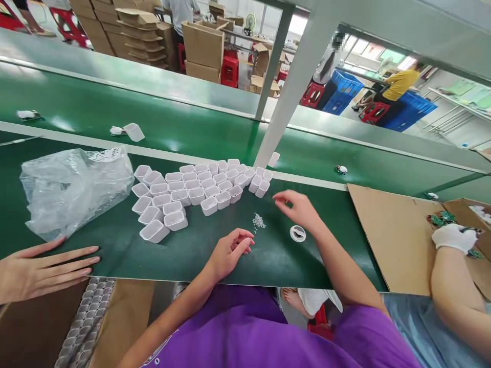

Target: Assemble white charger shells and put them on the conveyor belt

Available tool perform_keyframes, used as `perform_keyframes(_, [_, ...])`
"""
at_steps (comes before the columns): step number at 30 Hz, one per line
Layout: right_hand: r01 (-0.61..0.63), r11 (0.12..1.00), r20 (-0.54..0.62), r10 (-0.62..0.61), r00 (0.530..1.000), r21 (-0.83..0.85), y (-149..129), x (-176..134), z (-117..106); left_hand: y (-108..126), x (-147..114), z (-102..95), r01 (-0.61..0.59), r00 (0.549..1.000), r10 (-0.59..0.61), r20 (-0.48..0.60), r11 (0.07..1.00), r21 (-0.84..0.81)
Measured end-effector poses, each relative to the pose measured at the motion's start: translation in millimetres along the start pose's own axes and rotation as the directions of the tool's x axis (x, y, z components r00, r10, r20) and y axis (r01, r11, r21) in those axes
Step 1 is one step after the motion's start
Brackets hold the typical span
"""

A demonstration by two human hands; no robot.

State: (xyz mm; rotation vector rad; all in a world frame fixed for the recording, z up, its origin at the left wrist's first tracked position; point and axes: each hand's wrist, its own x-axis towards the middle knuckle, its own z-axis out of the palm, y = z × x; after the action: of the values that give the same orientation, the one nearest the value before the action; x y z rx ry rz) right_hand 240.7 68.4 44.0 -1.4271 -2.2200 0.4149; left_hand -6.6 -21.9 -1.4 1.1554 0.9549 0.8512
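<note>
Near the belt's front edge, my left hand (232,250) is curled, thumb and fingers drawn together; anything between them is too small to make out. Just beyond its fingertips lies a small pile of tiny clear pieces (259,221). My right hand (297,208) hovers right of the pile, fingers bent forward with a gap to the thumb, and nothing visible in it. Below that hand, a small round white piece with a dark mark (297,233) rests on the green surface (215,230). Many white open-topped cups (196,195) stand in uneven rows at the left and middle.
A clear plastic bag (76,189) lies left, beside another person's flat hand (49,268). At right, a co-worker's gloved hand (452,238) holds a part over cardboard (399,235). A white post (287,97) rises behind the cups. Small parts sit on the far belt (199,128).
</note>
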Motion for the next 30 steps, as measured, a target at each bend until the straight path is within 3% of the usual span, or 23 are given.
perform_keyframes(2, [0.089, 0.994, 0.101, -0.081, 0.992, -0.069, -14.2, -27.7, 15.7, 1.2, -0.9, 0.9, -0.001, 1.0, 0.0, 0.004, 0.997, 0.076])
perform_keyframes(5, [0.096, 0.976, 0.118, -0.074, 0.99, -0.194, -25.3, -49.1, 34.5, 3.9, -1.9, 2.5, -0.021, 1.0, 0.023, -0.009, 0.985, 0.17])
perform_keyframes(15, [0.179, 0.877, 0.149, -0.125, 0.981, -0.446, -33.6, -51.4, 43.8, 1.5, -3.4, 3.0, -0.144, 0.986, 0.166, -0.031, 0.92, 0.363])
perform_keyframes(18, [0.21, 0.85, 0.157, -0.151, 0.976, -0.483, -35.9, -54.0, 46.2, 6.4, -2.4, -9.6, -0.263, 0.926, 0.37, -0.07, 0.769, 0.582])
perform_keyframes(20, [0.221, 0.839, 0.151, -0.167, 0.974, -0.498, -35.1, -55.3, 47.7, 13.5, 0.0, -25.0, -0.286, 0.824, 0.557, -0.105, 0.567, 0.772])
perform_keyframes(22, [0.22, 0.84, 0.131, -0.179, 0.975, -0.496, -31.9, -55.7, 49.0, 21.2, 4.1, -42.7, -0.195, 0.713, 0.689, -0.129, 0.371, 0.908])
perform_keyframes(23, [0.215, 0.849, 0.112, -0.183, 0.977, -0.483, -29.7, -55.6, 49.6, 24.3, 6.8, -50.9, -0.125, 0.679, 0.721, -0.14, 0.301, 0.945])
perform_keyframes(25, [0.191, 0.884, 0.06, -0.183, 0.981, -0.427, -25.0, -54.8, 50.1, 27.6, 12.5, -63.5, 0.007, 0.673, 0.721, -0.165, 0.216, 0.976])
perform_keyframes(27, [0.168, 0.925, 0.006, -0.176, 0.984, -0.34, -21.4, -53.6, 49.1, 27.3, 17.6, -70.4, 0.079, 0.708, 0.681, -0.186, 0.186, 0.979])
perform_keyframes(30, [0.158, 0.969, -0.054, -0.171, 0.984, -0.19, -21.2, -51.9, 43.6, 25.4, 19.2, -74.0, 0.057, 0.716, 0.664, -0.214, 0.25, 0.966])
